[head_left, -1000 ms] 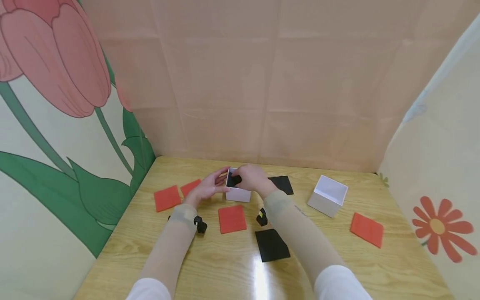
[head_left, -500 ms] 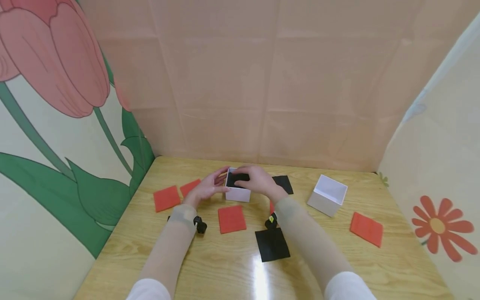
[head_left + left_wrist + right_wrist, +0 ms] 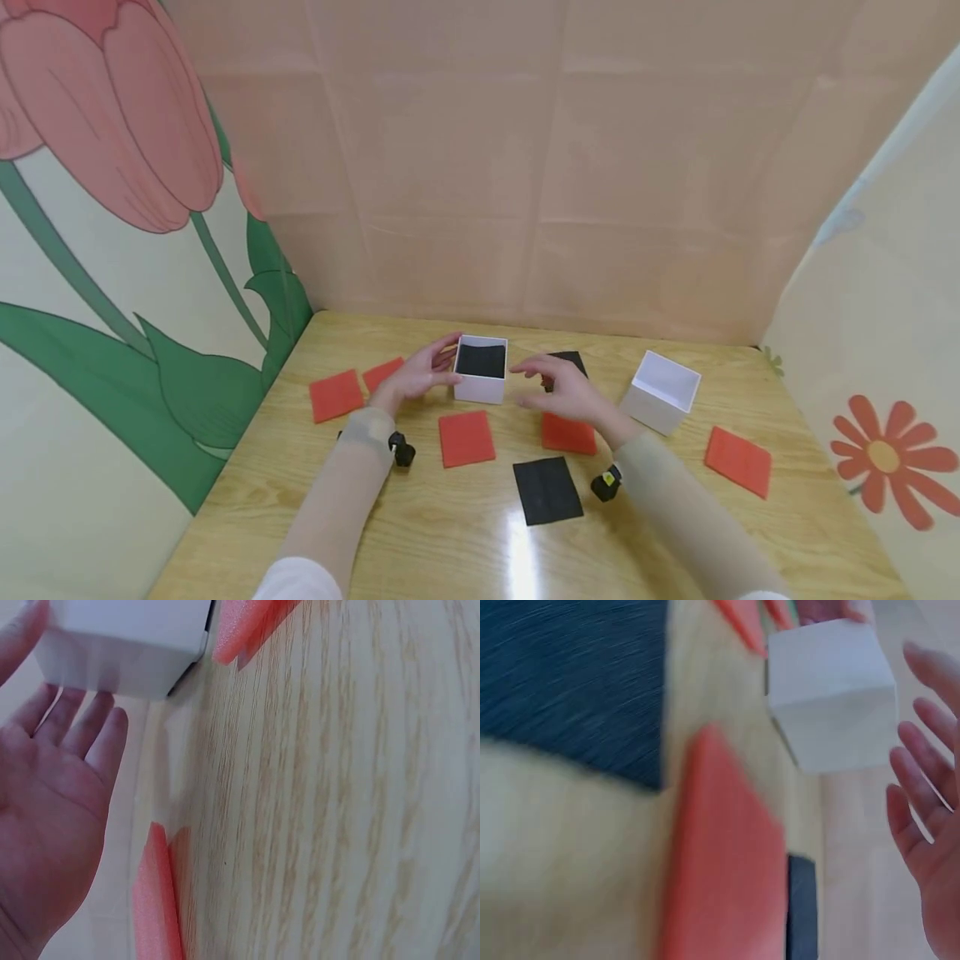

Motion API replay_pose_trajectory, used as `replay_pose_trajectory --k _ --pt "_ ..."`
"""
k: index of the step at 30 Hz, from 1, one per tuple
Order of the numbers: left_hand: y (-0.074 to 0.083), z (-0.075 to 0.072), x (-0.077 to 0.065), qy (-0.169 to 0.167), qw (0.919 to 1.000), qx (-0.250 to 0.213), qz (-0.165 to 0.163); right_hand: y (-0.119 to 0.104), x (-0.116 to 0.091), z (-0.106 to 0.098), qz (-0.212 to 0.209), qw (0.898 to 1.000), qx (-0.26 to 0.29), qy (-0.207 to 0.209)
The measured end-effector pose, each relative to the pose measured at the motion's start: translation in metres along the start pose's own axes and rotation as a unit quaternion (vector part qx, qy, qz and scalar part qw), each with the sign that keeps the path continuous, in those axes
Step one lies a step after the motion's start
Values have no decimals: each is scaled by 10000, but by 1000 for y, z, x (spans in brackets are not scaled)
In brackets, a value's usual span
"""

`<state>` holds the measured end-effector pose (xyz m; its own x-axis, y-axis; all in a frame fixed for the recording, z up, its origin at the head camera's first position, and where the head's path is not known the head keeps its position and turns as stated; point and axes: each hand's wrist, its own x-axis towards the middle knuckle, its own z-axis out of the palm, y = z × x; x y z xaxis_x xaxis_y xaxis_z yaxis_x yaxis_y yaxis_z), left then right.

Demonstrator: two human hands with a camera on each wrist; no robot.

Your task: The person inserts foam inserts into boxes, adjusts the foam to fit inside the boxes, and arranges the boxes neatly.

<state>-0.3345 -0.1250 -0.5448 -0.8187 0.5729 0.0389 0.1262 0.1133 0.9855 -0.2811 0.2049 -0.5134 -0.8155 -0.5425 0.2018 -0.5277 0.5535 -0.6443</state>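
Note:
A small white box point(image 3: 480, 390) stands near the back of the table, with a black foam square point(image 3: 482, 361) lying inside it. My left hand point(image 3: 416, 375) rests at the box's left side; in the left wrist view its straight fingers point(image 3: 82, 735) reach the white wall. To the right of the box, my right hand point(image 3: 562, 392) hovers with spread, relaxed fingers and holds nothing. Beneath it lies a red foam square point(image 3: 568, 435), and a black square point(image 3: 572, 360) shows partly behind it. The right wrist view has the open palm point(image 3: 941, 847) apart from the box.
Another white box point(image 3: 660, 396), tilted to the viewer, stands at the right, its inside bare. Red squares lie at front centre point(image 3: 467, 438), far right point(image 3: 738, 461) and left point(image 3: 335, 396), one partly behind the left hand point(image 3: 381, 372). A black square point(image 3: 547, 492) lies in front.
My right hand has come out of the box and moved right, off the black foam square, which now lies in view inside. The left hand has stayed at the box.

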Motion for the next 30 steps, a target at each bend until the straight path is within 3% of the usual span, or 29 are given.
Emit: replay_pose_trajectory --k 8,15,19,30 --pt "0 -1 -1 -38 9999 117 -26 9 -53 -1 94 9936 -457 -1030" --pt "-2 -3 1 5 9997 251 -48 5 -79 -2 183 9813 -788 -1746" --pt "-2 -3 2 -10 9996 275 -41 5 -89 1 120 9766 -948 -1929" --pt "0 -3 0 -9 9997 250 -82 -6 -99 10 -138 9723 -1283 -1948"
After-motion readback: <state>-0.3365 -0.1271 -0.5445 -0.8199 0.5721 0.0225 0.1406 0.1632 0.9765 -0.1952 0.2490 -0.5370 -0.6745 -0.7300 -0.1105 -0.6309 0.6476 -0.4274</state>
